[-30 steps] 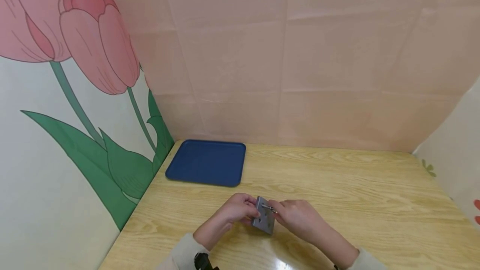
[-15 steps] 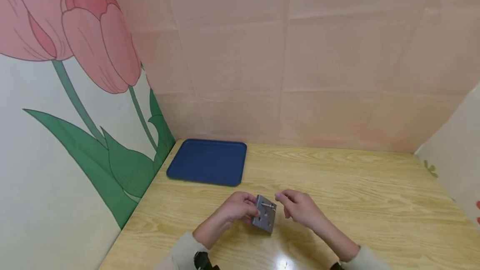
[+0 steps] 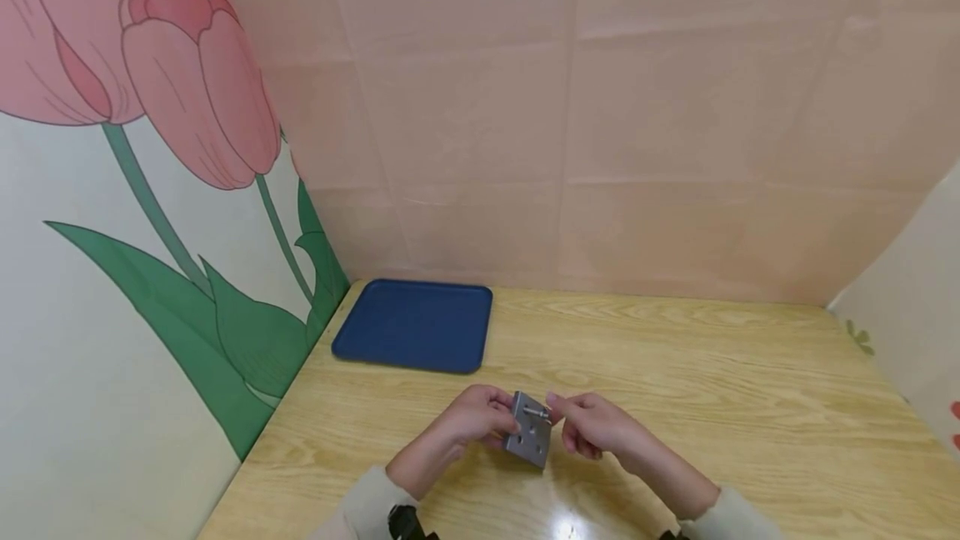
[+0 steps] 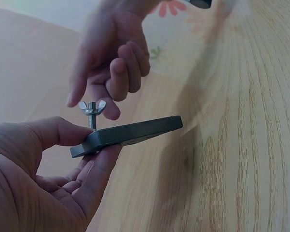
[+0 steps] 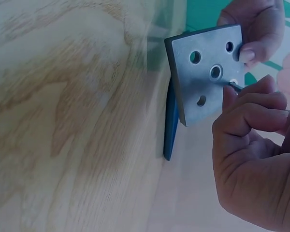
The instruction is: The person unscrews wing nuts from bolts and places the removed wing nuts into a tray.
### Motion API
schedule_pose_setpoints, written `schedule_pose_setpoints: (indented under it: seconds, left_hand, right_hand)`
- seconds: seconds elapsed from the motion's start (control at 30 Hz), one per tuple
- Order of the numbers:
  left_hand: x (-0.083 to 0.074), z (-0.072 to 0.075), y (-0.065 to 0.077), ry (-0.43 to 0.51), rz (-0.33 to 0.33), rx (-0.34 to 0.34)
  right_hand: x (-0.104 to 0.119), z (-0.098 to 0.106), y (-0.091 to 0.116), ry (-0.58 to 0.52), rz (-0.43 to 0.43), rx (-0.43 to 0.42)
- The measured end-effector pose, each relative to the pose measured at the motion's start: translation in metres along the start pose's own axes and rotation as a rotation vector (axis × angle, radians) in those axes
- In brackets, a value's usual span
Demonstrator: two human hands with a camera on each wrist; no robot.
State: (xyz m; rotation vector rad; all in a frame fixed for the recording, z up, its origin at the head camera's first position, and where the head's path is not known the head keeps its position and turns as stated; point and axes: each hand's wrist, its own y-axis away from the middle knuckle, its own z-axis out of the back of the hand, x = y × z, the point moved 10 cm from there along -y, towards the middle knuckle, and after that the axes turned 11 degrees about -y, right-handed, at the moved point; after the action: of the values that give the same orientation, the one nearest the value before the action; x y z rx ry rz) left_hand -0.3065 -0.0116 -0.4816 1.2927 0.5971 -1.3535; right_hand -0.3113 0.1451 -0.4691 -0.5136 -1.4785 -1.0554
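Observation:
A grey metal plate (image 3: 534, 442) with several round holes is held at one edge by my left hand (image 3: 474, 418), thumb on one face and fingers beneath. From the plate near the thumb rises a threaded bolt (image 4: 92, 122), carrying a silver wing nut (image 4: 93, 109) close to its end. My right hand (image 3: 602, 427) is at the wing nut, its thumb and forefinger to either side. In the left wrist view the thumb stands apart from the nut, while the forefinger tip is at or very near one wing. The other right fingers are loosely curled.
A blue tray (image 3: 414, 327) lies on the wood-grain table (image 3: 697, 390) at the back left. Behind the table hangs a pinkish sheet (image 3: 480, 123). A tulip-patterned wall (image 3: 180, 407) borders the left side.
The right hand held the wing nut a second ago, drew back to the right, and has now returned to it. The left hand and plate have stayed almost still.

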Motion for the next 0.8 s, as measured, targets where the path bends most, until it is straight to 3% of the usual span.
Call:
schedule_pose_setpoints:
  seconds: [0.8]
  left_hand:
    - [0.000,-0.001,0.001,-0.004,0.004,-0.002]
  right_hand:
    - [-0.002,-0.013,0.001,-0.020,-0.025,0.065]
